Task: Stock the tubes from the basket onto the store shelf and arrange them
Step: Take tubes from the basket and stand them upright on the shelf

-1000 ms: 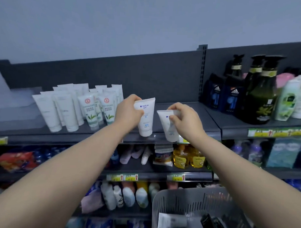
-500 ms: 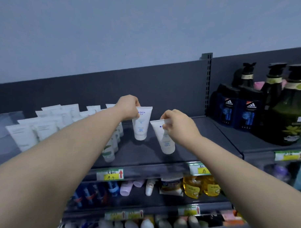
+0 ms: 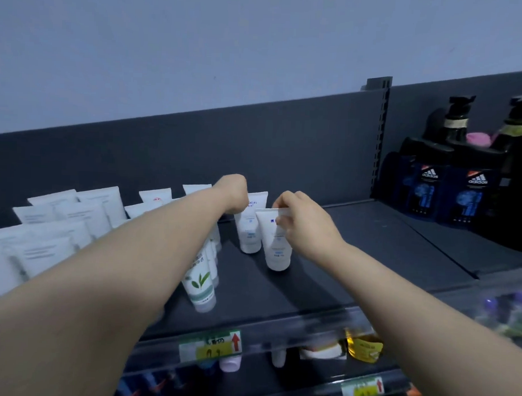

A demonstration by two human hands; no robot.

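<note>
Two white tubes with blue print stand cap-down on the dark top shelf (image 3: 370, 249). My left hand (image 3: 232, 194) grips the crimped top of the rear tube (image 3: 249, 230). My right hand (image 3: 303, 220) pinches the top edge of the front tube (image 3: 274, 248), which stands just right of and in front of the rear one. Both caps look to rest on the shelf surface. To the left stand rows of white tubes (image 3: 66, 220), and a green-leaf tube (image 3: 200, 287) stands at the front beside my left forearm. The basket is out of view.
Dark pump bottles and blue Adidas boxes (image 3: 449, 189) fill the neighbouring shelf section on the right. A clear front rail with yellow price tags (image 3: 210, 345) runs along the shelf edge. Lower shelves hold more tubes and a yellow bottle (image 3: 364, 348).
Both hands have carried the two tubes farther back and down onto the shelf. The view has shifted up and closer, so the basket has dropped out of sight.
</note>
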